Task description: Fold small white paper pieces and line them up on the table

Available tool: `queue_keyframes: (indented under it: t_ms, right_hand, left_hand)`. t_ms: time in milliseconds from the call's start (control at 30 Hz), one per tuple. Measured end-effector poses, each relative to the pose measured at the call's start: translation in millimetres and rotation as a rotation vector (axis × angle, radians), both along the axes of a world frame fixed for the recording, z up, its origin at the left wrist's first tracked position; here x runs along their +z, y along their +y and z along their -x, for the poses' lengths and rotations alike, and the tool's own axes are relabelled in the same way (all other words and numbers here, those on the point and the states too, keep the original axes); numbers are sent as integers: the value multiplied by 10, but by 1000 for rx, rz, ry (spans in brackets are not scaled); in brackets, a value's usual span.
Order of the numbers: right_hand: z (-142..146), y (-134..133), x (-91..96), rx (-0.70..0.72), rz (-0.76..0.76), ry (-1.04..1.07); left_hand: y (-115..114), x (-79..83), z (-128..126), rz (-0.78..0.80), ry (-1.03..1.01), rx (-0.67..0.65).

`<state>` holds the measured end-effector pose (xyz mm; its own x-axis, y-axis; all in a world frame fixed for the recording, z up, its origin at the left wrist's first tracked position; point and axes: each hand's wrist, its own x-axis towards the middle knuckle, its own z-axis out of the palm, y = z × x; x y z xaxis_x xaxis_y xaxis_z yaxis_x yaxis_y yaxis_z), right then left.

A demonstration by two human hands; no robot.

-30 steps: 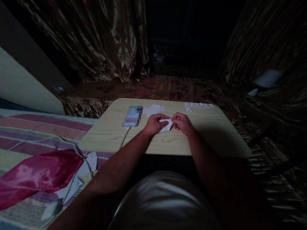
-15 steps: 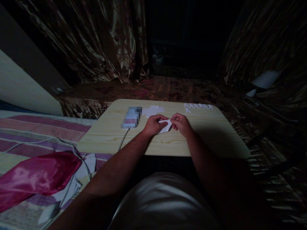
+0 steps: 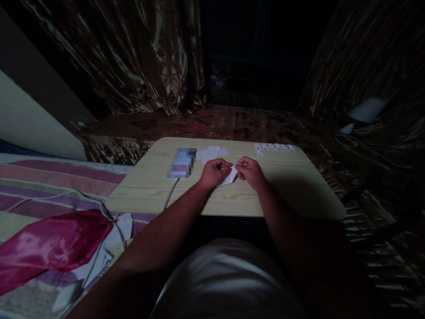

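Note:
A small piece of white paper (image 3: 229, 178) is held between my two hands, just above the wooden table (image 3: 139, 195). My left hand (image 3: 214, 173) is closed on its left part, thumb on top. At its upper right corner, my right hand (image 3: 249, 171) pinches the paper between thumb and fingers. The paper's underside and the fingertips below it are hidden. Beyond my left hand lie several loose white paper sheets (image 3: 210, 153). Small folded white paper pieces (image 3: 274, 146) stand in a row along the far right edge, with one more in front.
A blurred-out phone (image 3: 182, 163) with a cable (image 3: 170, 195) lies on the table's left side. Left of the table, a shiny pink cloth (image 3: 56, 248) and more papers rest on a striped bed (image 3: 29, 177). A white lamp (image 3: 368, 110) stands at the far right.
Both hands keep hold of the paper in nearly the same place. The left thumb and the paper have shifted very slightly; everything else is unchanged.

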<state>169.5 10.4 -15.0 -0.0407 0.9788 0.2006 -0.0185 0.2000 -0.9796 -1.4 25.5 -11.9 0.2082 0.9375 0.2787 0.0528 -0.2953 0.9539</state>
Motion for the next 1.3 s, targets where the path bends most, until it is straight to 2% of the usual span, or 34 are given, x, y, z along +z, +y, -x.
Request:
queue_keyframes:
  t_ms: [433,767,1300]
  right_hand:
    - [9,-20,23,-2,-17,-1]
    - [6,-7,-6,0,-43,-9]
    - [37,-48,52,-26,-25,-23]
  left_hand:
    - [3,-27,-15,33,-46,31]
    - [-7,-13,-25,27,-54,38]
    - [-30,27,-32,52,-72,19]
